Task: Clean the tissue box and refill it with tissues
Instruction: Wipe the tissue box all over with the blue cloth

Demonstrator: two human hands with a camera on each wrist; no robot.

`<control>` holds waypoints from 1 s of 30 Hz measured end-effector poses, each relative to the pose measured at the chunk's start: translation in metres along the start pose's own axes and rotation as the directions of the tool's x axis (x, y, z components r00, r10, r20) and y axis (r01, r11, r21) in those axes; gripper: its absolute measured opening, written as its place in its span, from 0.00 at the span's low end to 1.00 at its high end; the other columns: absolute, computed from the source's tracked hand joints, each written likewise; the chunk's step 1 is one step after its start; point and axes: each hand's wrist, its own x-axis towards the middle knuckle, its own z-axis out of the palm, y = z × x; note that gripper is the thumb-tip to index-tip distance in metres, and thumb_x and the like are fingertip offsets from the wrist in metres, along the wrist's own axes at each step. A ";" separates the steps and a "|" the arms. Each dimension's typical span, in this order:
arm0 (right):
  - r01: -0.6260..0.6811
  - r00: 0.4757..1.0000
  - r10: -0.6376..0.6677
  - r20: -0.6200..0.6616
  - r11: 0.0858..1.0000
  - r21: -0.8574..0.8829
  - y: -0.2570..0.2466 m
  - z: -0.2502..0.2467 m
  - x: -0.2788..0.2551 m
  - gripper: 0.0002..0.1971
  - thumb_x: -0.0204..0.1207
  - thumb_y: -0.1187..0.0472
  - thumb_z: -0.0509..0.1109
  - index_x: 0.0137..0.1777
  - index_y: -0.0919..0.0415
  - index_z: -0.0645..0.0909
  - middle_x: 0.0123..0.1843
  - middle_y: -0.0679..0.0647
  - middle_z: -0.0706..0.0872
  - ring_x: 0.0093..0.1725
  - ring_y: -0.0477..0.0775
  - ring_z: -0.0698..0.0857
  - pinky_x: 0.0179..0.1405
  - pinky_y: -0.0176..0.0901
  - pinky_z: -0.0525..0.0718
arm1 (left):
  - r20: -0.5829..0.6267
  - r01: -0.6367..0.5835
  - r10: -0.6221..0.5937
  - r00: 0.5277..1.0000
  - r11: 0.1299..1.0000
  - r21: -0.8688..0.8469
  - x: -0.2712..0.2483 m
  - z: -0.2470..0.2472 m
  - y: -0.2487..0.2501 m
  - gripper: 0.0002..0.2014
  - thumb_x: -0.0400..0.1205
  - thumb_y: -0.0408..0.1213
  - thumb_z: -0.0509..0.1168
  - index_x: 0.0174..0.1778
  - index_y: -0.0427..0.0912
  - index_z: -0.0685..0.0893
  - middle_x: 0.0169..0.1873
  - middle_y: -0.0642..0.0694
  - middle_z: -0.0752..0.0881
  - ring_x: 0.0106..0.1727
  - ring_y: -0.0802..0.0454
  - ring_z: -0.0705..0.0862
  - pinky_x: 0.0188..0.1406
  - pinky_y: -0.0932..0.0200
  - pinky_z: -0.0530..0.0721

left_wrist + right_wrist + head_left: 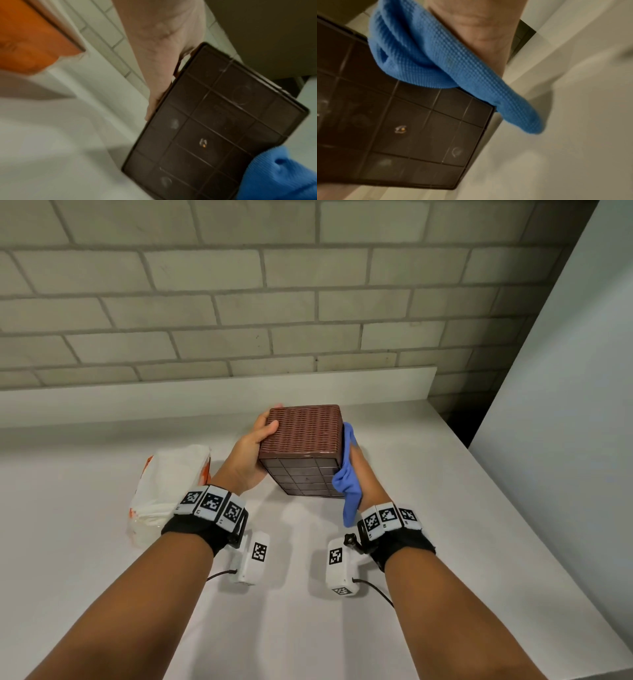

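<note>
Far left, on the flat white countertop (445, 508): soft white-and-orange plastic pack of tissues (171, 487), lying with its long axis running away from the body, just beside the left wrist and clear of everything else. Not yet opened into the box, so the refill looks to be a later step.

Next, left hand (250, 453): clamped on the brown woven-texture plastic tissue box (301, 436), thumb laid over the near edge of the woven face, fingers wrapped round the far left side. Serves as the anchor.

Centre: the box itself, between the two hands and in front of the grey brick wall (308, 302), tipped so that its dark gridded underside (214, 121) faces back toward the body and its woven face looks upward. Scuffs and pale smudges visible on that underside in both wrist views. Hard to tell whether the lowest edge touches the countertop or hangs just above it.

Right of the box: blue waffle-weave cleaning cloth (347, 474), sandwiched between the box's right wall and the right hand (368, 477), one tail drooping toward the wrist. Thumb resting on top of the cloth; fingers hidden behind it, so no telling whether they curl or lie flat.

Judging from this, wiping of the right wall in hand. Probably next: the underside, lying toward the body and leftward from the cloth hand, which sits nearer to it than the anchoring one.
</note>
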 end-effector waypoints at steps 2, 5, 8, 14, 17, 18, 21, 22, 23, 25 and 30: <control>0.120 0.991 -0.122 -0.053 0.992 -0.050 -0.007 0.006 0.001 0.30 0.83 0.44 0.55 0.82 0.55 0.60 0.81 0.56 0.68 0.81 0.58 0.67 0.80 0.55 0.65 | -0.013 -0.050 0.054 0.998 0.979 0.198 -0.001 0.000 0.009 0.23 0.89 0.31 0.48 0.80 0.52 0.63 0.66 0.51 0.78 0.64 0.54 0.80 0.61 0.63 0.79; 0.232 0.957 -0.254 -0.142 0.961 -0.151 -0.012 0.012 0.006 0.33 0.80 0.40 0.59 0.82 0.50 0.59 0.71 0.58 0.76 0.73 0.62 0.76 0.67 0.50 0.77 | -0.009 -0.051 0.077 0.997 0.735 0.676 0.002 0.004 0.014 0.25 0.90 0.39 0.47 0.84 0.50 0.50 0.81 0.45 0.62 0.81 0.48 0.63 0.73 0.62 0.62; 0.348 0.891 -0.430 -0.145 0.853 -0.390 -0.013 0.019 0.005 0.36 0.76 0.36 0.60 0.83 0.43 0.55 0.76 0.62 0.69 0.72 0.62 0.76 0.71 0.58 0.77 | -0.118 0.079 0.025 0.993 0.607 0.790 -0.007 0.010 0.010 0.41 0.82 0.62 0.53 0.83 0.51 0.37 0.83 0.39 0.52 0.84 0.42 0.54 0.80 0.50 0.54; 0.400 0.779 -0.600 -0.182 0.699 -0.594 -0.011 0.024 -0.006 0.35 0.78 0.40 0.61 0.83 0.47 0.55 0.80 0.59 0.64 0.75 0.61 0.71 0.75 0.58 0.72 | -0.226 0.128 0.005 0.974 0.812 0.570 -0.010 0.015 0.000 0.68 0.53 0.71 0.70 0.82 0.55 0.37 0.82 0.41 0.57 0.80 0.41 0.64 0.79 0.43 0.66; 0.327 0.791 -0.602 -0.113 0.571 -0.753 -0.011 0.031 -0.021 0.38 0.77 0.34 0.54 0.84 0.45 0.50 0.85 0.60 0.51 0.81 0.66 0.59 0.78 0.60 0.60 | -0.242 0.100 0.012 0.970 0.888 0.448 -0.010 0.009 -0.009 0.65 0.52 0.67 0.73 0.82 0.59 0.45 0.78 0.43 0.65 0.74 0.43 0.73 0.72 0.41 0.76; 0.299 0.792 -0.606 -0.078 0.497 -0.815 -0.012 0.035 -0.026 0.40 0.74 0.30 0.49 0.84 0.43 0.48 0.86 0.61 0.46 0.83 0.68 0.55 0.79 0.63 0.57 | -0.240 0.088 0.017 0.971 0.904 0.418 -0.011 0.008 -0.011 0.62 0.53 0.65 0.73 0.82 0.59 0.48 0.77 0.43 0.67 0.72 0.43 0.75 0.70 0.41 0.78; 0.276 0.796 -0.605 -0.015 0.384 -0.881 -0.017 0.041 -0.033 0.44 0.69 0.26 0.41 0.84 0.44 0.46 0.86 0.63 0.41 0.84 0.72 0.45 0.81 0.67 0.49 | -0.220 0.031 0.042 0.975 0.947 0.321 -0.015 0.009 -0.018 0.53 0.61 0.57 0.71 0.81 0.53 0.54 0.73 0.43 0.73 0.64 0.48 0.81 0.53 0.50 0.85; 0.296 0.788 -0.616 0.006 0.371 -0.880 -0.018 0.040 -0.030 0.42 0.71 0.28 0.43 0.84 0.45 0.47 0.86 0.63 0.42 0.84 0.72 0.45 0.81 0.66 0.49 | -0.220 0.019 0.049 0.974 0.955 0.295 -0.016 0.010 -0.019 0.49 0.64 0.53 0.70 0.81 0.51 0.55 0.70 0.44 0.76 0.59 0.51 0.82 0.46 0.54 0.85; 0.329 0.771 -0.637 0.027 0.361 -0.872 -0.020 0.038 -0.029 0.39 0.74 0.31 0.45 0.84 0.46 0.50 0.86 0.64 0.44 0.84 0.71 0.47 0.82 0.65 0.51 | -0.223 0.010 0.052 0.973 0.963 0.270 -0.017 0.011 -0.019 0.45 0.67 0.51 0.68 0.80 0.50 0.56 0.68 0.45 0.77 0.56 0.53 0.83 0.42 0.56 0.84; 0.425 0.709 -0.704 0.039 0.382 -0.820 -0.023 0.030 -0.023 0.31 0.81 0.41 0.49 0.83 0.50 0.59 0.86 0.65 0.51 0.83 0.69 0.56 0.82 0.59 0.59 | -0.233 -0.003 0.053 0.971 0.978 0.208 -0.018 0.010 -0.019 0.43 0.67 0.48 0.68 0.79 0.51 0.58 0.62 0.49 0.80 0.53 0.55 0.84 0.40 0.55 0.83; 0.542 0.677 -0.727 -0.114 0.597 -0.592 -0.029 0.013 -0.011 0.23 0.83 0.69 0.58 0.77 0.57 0.72 0.76 0.61 0.73 0.71 0.60 0.78 0.69 0.43 0.77 | -0.227 -0.033 0.071 0.971 0.985 0.169 -0.022 0.006 -0.013 0.54 0.56 0.52 0.72 0.79 0.51 0.58 0.65 0.47 0.78 0.55 0.53 0.83 0.46 0.55 0.82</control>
